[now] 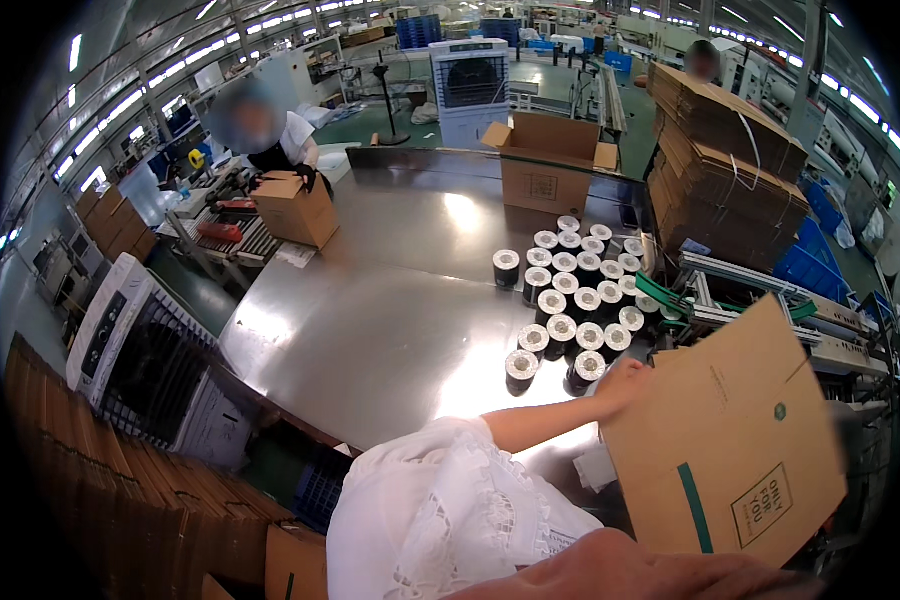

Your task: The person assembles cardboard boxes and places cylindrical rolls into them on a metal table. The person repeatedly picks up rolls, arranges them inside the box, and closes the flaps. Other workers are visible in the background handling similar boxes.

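Observation:
At the right, a flat-folded cardboard box [710, 430] with a green stripe is held up tilted. My left hand [625, 386] is closed on its left edge, the arm reaching across from a white sleeve. My right forearm [610, 570] runs along the lower edge; the hand is hidden by the box, and its fingers cannot be made out. Just beyond my left hand, several dark cylinders with round white tops [587, 366] stand upright in a close group on the metal table [390, 330].
An open carton [545, 180] stands at the table's far edge. Flattened cartons [725, 160] are piled at far right, beside a metal conveyor frame [770, 295]. At far left a co-worker in black gloves holds a closed carton [298, 208]. Cardboard stacks [100, 480] and an air cooler [150, 360] stand left.

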Available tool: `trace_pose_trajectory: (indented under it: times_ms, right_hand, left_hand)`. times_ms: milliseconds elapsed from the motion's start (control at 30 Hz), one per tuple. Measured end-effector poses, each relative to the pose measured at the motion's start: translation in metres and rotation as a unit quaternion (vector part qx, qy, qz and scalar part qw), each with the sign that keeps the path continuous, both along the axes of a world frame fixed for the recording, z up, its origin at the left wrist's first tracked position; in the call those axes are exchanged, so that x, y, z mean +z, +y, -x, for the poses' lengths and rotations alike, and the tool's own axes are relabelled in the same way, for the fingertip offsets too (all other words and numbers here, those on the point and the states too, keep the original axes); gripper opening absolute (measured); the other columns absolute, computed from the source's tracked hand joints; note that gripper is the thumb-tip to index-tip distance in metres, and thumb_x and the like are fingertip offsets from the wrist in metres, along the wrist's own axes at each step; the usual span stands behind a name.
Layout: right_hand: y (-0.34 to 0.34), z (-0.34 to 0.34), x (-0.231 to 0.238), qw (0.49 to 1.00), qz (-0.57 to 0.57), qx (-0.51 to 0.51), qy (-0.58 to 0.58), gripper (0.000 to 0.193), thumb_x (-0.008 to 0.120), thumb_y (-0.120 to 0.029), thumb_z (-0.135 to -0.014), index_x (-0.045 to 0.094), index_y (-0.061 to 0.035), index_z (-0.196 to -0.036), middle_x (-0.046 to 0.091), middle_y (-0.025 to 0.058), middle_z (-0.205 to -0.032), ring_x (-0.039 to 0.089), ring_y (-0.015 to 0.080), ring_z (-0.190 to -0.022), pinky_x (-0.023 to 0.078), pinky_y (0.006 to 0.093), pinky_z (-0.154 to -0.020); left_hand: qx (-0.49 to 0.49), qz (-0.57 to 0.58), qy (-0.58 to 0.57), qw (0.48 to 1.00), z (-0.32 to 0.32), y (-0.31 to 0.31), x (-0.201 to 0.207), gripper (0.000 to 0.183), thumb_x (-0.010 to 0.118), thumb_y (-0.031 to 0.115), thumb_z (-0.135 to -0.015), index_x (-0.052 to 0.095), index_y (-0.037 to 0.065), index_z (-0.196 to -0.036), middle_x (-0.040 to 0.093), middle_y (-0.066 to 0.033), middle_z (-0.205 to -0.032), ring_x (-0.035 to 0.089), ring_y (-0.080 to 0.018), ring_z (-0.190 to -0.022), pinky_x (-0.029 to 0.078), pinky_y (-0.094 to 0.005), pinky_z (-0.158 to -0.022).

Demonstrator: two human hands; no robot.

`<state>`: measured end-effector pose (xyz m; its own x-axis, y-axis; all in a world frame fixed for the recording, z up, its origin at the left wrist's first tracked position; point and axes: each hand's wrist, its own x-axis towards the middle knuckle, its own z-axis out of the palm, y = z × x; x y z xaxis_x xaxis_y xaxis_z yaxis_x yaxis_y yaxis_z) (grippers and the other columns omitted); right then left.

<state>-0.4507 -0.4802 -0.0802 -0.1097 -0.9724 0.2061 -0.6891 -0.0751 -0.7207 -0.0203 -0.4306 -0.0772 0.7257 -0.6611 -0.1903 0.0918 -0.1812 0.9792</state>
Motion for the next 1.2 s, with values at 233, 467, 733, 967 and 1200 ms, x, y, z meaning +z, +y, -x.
trace_pose_trajectory:
  times_ms: [233, 467, 733, 967, 1200]
  right_hand:
    - [0.042, -0.153, 0.038, 0.932, -0.023, 0.353, -0.079, 0.041, 0.064, -0.03, -0.081, 0.057, 0.0052, -0.101, 0.058, 0.0206, -0.096, 0.056, 0.0328, -0.088, 0.043, 0.0408, -0.078]
    - [0.059, -0.235, 0.037, 0.876, 0.004, 0.474, -0.089, 0.039, 0.066, -0.027, -0.082, 0.055, 0.0031, -0.103, 0.056, 0.0186, -0.097, 0.054, 0.0311, -0.088, 0.043, 0.0395, -0.076]
    - [0.06, -0.288, 0.027, 0.889, 0.204, 0.39, -0.127, 0.038, 0.069, -0.024, -0.082, 0.052, 0.0007, -0.105, 0.053, 0.0164, -0.098, 0.052, 0.0292, -0.088, 0.043, 0.0381, -0.074]
    - [0.099, -0.306, 0.09, 0.726, 0.419, 0.539, 0.08, 0.021, 0.057, -0.021, -0.09, 0.061, -0.0037, -0.101, 0.063, 0.0126, -0.108, 0.055, 0.0355, -0.111, 0.037, 0.0486, -0.096]
    - [0.098, -0.306, 0.065, 0.626, 0.476, 0.595, 0.165, 0.041, 0.05, -0.028, -0.094, 0.053, -0.0069, -0.129, 0.055, 0.0072, -0.132, 0.051, 0.0267, -0.124, 0.029, 0.0418, -0.106]
  left_hand:
    - [0.331, 0.13, -0.12, 0.927, -0.109, 0.229, -0.064, 0.055, 0.025, 0.039, -0.103, 0.057, -0.004, -0.115, 0.06, -0.0174, -0.118, 0.056, -0.0243, -0.108, 0.04, -0.0344, -0.094]
    - [0.473, 0.259, -0.031, 0.842, -0.092, 0.412, 0.0, 0.059, 0.023, 0.046, -0.102, 0.046, -0.002, -0.129, 0.051, -0.0097, -0.13, 0.047, -0.0207, -0.12, 0.033, -0.0331, -0.104]
    - [0.623, 0.161, -0.117, 0.757, -0.047, 0.449, 0.014, 0.048, 0.038, 0.04, -0.1, 0.043, 0.002, -0.128, 0.046, -0.0078, -0.125, 0.039, -0.0172, -0.12, 0.028, -0.03, -0.104]
    - [0.607, -0.124, -0.398, 0.676, -0.044, 0.437, 0.063, 0.042, 0.054, 0.018, -0.089, 0.042, 0.005, -0.128, 0.048, -0.0136, -0.118, 0.041, -0.0245, -0.122, 0.025, -0.0421, -0.107]
    - [0.369, -0.295, -0.5, 0.726, -0.074, 0.437, 0.065, 0.027, 0.053, 0.032, -0.09, 0.071, 0.013, -0.096, 0.065, -0.0114, -0.105, 0.051, -0.0273, -0.115, 0.018, -0.0544, -0.11]
